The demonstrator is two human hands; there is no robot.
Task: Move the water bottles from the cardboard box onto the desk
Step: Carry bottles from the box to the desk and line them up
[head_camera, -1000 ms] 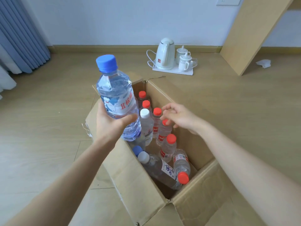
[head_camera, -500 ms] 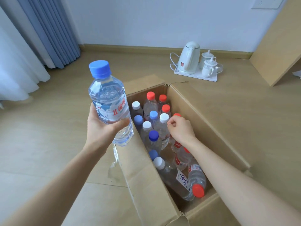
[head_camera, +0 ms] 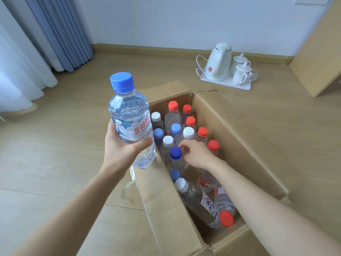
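Left hand (head_camera: pixel 121 150) grasps the blue-capped bottle (head_camera: pixel 132 124) round its lower body, thumb below the label. The bottle is clear of the cardboard box (head_camera: pixel 239 145), at 9 o'clock from the opening, with its long axis near vertical and its cap pointing to 12 o'clock, leaning slightly toward 11. Right hand (head_camera: pixel 195 154) is inside the box, fingers curled between a dark-blue-capped bottle (head_camera: pixel 175 152) and a white-capped bottle (head_camera: pixel 188 132); whether they have closed on either cannot be told. The other bottles stand cap-up in the 12 o'clock half. Toward 6 o'clock two lie on their sides: one (head_camera: pixel 197 198) with its cap toward 10 o'clock, a red-capped one (head_camera: pixel 226 218) with its cap toward 5 o'clock. The bottles appear full, so probably fairly heavy, with smooth thin walls likely to dent if squeezed. The labelled waist suits a free bottle, the neck under the cap a packed one. No desk can be identified.
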